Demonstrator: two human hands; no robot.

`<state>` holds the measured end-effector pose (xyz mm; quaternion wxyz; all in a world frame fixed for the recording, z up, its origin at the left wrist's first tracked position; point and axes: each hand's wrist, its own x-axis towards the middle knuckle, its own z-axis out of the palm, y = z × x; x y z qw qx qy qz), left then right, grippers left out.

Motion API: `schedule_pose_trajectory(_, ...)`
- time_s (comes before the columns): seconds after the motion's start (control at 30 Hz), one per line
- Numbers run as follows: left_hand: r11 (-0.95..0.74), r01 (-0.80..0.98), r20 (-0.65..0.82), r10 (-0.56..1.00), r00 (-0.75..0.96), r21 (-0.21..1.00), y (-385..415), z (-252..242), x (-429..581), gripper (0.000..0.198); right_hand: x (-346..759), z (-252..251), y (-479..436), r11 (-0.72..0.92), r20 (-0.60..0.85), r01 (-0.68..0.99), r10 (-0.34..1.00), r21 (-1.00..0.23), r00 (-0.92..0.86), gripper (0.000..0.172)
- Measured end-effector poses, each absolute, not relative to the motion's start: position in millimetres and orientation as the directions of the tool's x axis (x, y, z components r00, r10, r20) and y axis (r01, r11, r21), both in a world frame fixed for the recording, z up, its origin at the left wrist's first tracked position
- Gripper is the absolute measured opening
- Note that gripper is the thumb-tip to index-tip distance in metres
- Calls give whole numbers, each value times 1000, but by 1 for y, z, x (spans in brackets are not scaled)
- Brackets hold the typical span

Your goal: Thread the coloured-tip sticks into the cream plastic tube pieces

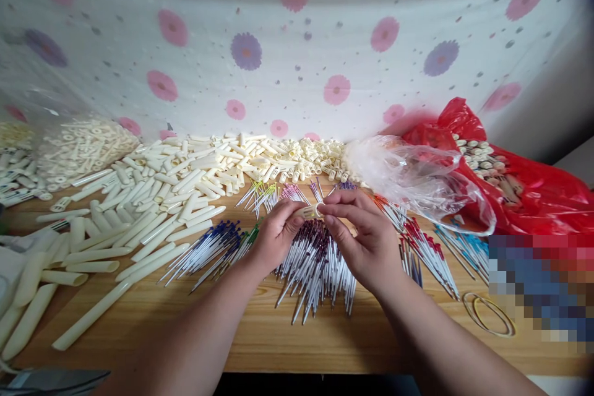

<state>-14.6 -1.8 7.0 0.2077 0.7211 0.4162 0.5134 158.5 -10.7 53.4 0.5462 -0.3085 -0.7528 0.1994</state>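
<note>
A small cream slotted plastic pen part [308,212] is held up above the middle of the table. My left hand [277,234] pinches one end between thumb and fingers. At the other end, my right hand [364,238] closes its thumb and fingertips on the same piece, partly covering it. Below and between the hands lies a fan of white pen refills with dark purple ends [316,269]. Blue-ended refills [208,246] lie by my left forearm. To the right of my right hand are red-ended refills [431,257].
Cream pen barrels [158,210] are heaped across the left and back. A clear bag of small white parts [88,148] stands at the back left. On the right are a clear plastic bag [413,176], a red bag [552,179] and rubber bands [489,315].
</note>
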Motion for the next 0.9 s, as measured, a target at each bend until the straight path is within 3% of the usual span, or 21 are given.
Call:
schedule_pose_trajectory(0.17,-533,337,509,845,163,776,-3,4,-16,40,156,57,-18,748,714,224,663,-625,-225,19)
schedule_pose_trajectory(0.4,-602,617,744,667,40,507,2,5,-19,36,156,51,-15,489,477,1,851,-872,-222,17)
schedule_pose_trajectory(0.67,-545,768,841,541,17,335,-2,9,-21,21,159,51,-8,473,456,81,874,-877,-165,13)
schedule_pose_trajectory(0.9,-497,808,851,525,-10,316,-3,10,-21,20,155,44,-4,317,327,-86,930,-945,-167,11)
